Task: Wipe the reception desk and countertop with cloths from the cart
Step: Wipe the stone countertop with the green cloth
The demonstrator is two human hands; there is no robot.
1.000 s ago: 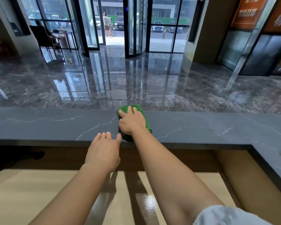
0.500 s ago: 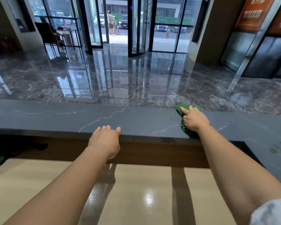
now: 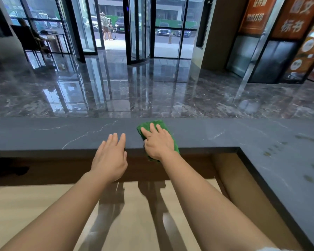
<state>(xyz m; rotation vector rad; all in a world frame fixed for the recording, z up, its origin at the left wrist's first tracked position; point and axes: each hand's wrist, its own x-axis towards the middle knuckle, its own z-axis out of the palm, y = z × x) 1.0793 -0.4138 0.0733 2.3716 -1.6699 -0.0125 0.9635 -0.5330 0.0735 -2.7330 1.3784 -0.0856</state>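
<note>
A folded green cloth (image 3: 158,125) lies on the dark grey marble countertop (image 3: 53,134), its near end hanging over the front edge. My right hand (image 3: 157,142) presses flat on the cloth with straight, spread fingers, covering most of it. My left hand (image 3: 111,158) is just to the left, fingers straight, fingertips resting on the countertop's front edge and holding nothing. The lower beige desk surface (image 3: 25,209) runs beneath my forearms.
The countertop turns a corner and continues along the right side (image 3: 288,169), where faint smudges show. Beyond the counter is a glossy dark lobby floor (image 3: 152,91) and glass doors. A dark object (image 3: 7,169) sits under the counter at the left.
My right hand has slid the green cloth back to the left along the countertop, ending close beside my left hand. My left hand has stayed at the counter's front edge.
</note>
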